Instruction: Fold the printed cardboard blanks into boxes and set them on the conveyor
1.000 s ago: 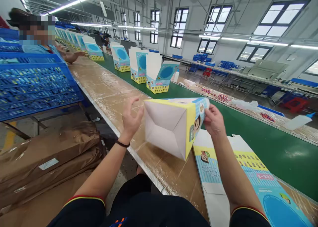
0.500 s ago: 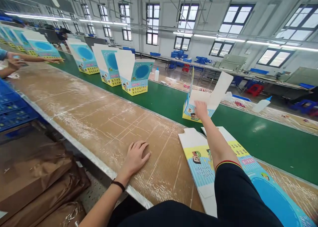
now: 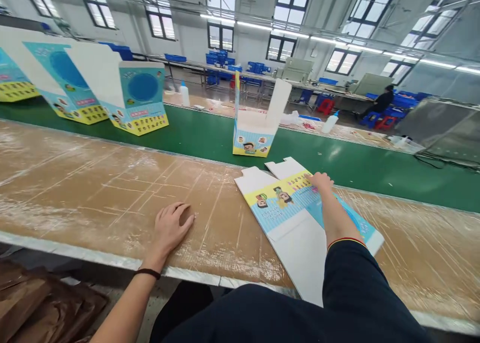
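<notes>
My left hand [image 3: 172, 228] rests palm down on the brown paper-covered table [image 3: 93, 193], holding nothing. My right hand [image 3: 320, 181] lies on a flat printed carton blank [image 3: 287, 203] in blue, yellow and white, its fingers spread on the far part. Beyond the table edge, an erected carton display box [image 3: 253, 133] stands upright on the green conveyor belt [image 3: 198, 138], with its flaps raised. Two similar boxes [image 3: 140, 100] [image 3: 71, 80] stand further left on the belt. Neither hand touches them.
Stacks wrapped in brown paper [image 3: 33, 303] lie on the floor at the lower left. A white plastic bottle [image 3: 184, 95] and another [image 3: 330, 123] stand on the far bench. Blue crates [image 3: 221, 58] and a seated person [image 3: 380, 102] are further back.
The box once held in both hands now stands on the belt, and my right hand has left it for the flat blank. My left hand stays on the table. The view has turned right.
</notes>
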A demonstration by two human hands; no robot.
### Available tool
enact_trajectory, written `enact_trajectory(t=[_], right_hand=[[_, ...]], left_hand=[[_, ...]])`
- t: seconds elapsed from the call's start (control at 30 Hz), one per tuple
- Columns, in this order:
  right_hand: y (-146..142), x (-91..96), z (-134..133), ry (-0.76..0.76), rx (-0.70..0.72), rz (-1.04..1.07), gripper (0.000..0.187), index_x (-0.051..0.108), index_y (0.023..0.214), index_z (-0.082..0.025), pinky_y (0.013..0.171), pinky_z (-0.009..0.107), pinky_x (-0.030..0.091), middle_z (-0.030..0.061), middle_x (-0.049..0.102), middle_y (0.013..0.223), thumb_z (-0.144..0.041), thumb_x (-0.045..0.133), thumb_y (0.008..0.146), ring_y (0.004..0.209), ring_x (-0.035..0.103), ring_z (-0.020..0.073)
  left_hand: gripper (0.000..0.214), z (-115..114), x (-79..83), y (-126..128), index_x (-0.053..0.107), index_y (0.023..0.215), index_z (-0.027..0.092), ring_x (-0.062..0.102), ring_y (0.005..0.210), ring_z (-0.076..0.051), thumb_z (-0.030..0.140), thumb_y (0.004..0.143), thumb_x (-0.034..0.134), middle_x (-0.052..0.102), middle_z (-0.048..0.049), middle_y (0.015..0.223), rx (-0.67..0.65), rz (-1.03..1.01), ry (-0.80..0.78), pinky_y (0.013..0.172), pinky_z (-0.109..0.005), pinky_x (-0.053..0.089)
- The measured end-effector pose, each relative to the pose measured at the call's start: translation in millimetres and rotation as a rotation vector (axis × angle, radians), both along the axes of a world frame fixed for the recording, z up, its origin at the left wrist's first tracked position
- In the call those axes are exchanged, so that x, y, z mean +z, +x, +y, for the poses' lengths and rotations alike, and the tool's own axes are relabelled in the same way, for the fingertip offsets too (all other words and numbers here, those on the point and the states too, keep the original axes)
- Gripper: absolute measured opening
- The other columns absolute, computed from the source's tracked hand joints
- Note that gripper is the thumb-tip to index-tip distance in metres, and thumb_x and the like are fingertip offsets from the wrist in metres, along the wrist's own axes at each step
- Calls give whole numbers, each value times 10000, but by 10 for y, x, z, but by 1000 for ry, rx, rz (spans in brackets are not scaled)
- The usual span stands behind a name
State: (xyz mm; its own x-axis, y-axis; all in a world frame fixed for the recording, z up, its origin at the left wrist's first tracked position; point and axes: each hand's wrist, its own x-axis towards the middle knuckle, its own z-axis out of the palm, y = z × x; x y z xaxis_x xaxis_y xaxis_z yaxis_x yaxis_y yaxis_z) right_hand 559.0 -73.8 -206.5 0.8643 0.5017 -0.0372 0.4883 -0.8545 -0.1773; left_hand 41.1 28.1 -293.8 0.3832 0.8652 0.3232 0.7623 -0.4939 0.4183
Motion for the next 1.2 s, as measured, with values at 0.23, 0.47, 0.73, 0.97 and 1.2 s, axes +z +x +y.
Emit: enact_trajectory(t=[0.23,0.47,0.73,0.97,1.2], right_hand=[[244,-2,-423,-77,-36,96,894,635,1324,-90,1039,519,531,330,581,1419,-824,689,815,1324,584,447],[276,27,-360,-55,-20,138,827,677,1168,-110,1017,556,538,316,665,1289,-829,735,763,1248,639,463],[133,369,-420,189,37,105,450,573,754,-228,761,392,563,133,686,867,-636,713,878,921,689,322],[-120,1097,-330,983,356,297,476,673,732,-215,578,339,490,38,659,668,-670,809,696,664,610,213],[-935,2048,-283,1333,976,378,620,837,930,-265,798,497,641,81,819,1029,-612,1032,455,911,762,286]], left_hand=[[351,-323,237,501,753,1027,244,708,980,-307,471,806,602,766,-102,1054,-109,-273,-285,952,-469,571],[407,-940,379,1590,731,1066,185,753,880,-244,288,675,780,794,-91,1018,-337,-682,-1027,893,-405,603],[357,-860,441,1457,771,1011,168,765,993,-235,279,677,830,829,-95,1066,-166,-1053,-1173,917,-345,591],[213,-541,727,1214,744,806,175,723,707,-181,254,666,885,805,-46,804,60,-1318,-1028,660,-285,585],[346,325,1583,312,754,890,250,749,1045,-249,369,645,966,820,-16,999,-312,-1469,-280,847,-343,611]])
